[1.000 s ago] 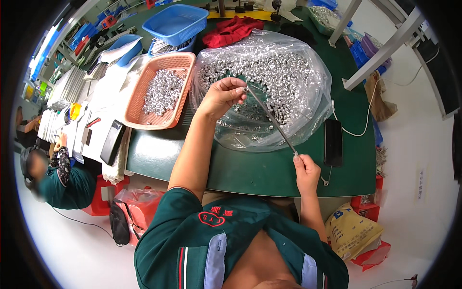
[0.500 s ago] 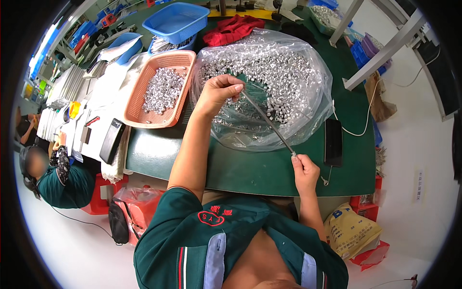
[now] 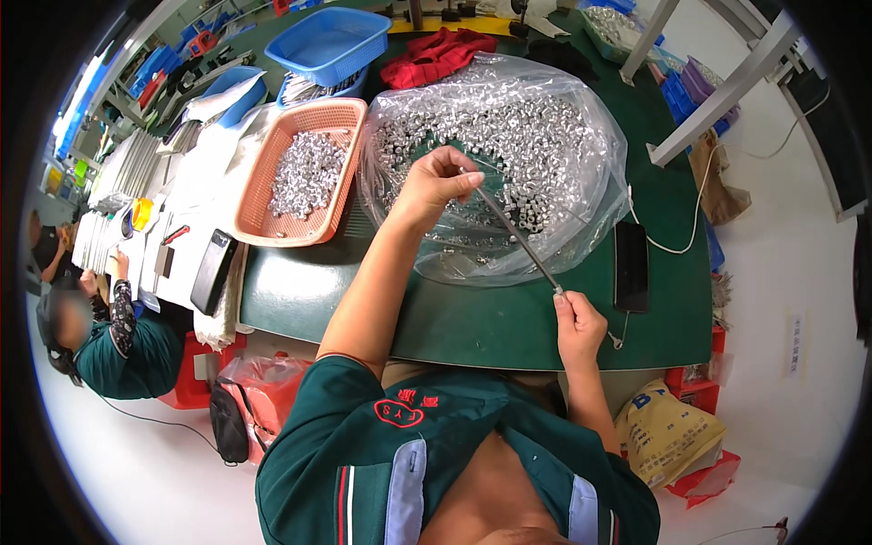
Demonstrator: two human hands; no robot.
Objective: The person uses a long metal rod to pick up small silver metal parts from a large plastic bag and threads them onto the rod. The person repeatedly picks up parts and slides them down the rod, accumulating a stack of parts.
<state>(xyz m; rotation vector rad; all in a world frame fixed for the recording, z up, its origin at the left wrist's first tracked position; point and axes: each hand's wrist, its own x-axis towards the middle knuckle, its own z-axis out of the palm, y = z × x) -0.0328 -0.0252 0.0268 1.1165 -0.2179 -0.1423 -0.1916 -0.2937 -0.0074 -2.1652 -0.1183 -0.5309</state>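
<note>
A thin grey metal rod (image 3: pixel 521 240) slants between my two hands, over the near side of a clear plastic bag (image 3: pixel 595 186). At its far end my left hand (image 3: pixel 440 186) is closed, thumb and fingertips pinched on the rod. Whether a small part sits in that pinch too is hidden. My right hand (image 3: pixel 581 327) grips the near end by the table's front edge, where a small light fitting shows just above the thumb. Many small silvery metal pieces (image 3: pixel 545 127) lie spread in the bag beneath and beyond my left hand.
An orange basket (image 3: pixel 252 204) with similar pieces stands left of the bag. Beyond it are stacked blue baskets (image 3: pixel 331 59) and a red cloth (image 3: pixel 436 56). A black phone (image 3: pixel 631 268) lies right of my right hand, near a metal table leg (image 3: pixel 718 95). Another person (image 3: pixel 127 350) sits at left.
My left hand has moved a little right and nearer to me, along the rod toward my right hand. My right hand has barely moved and keeps its grip.
</note>
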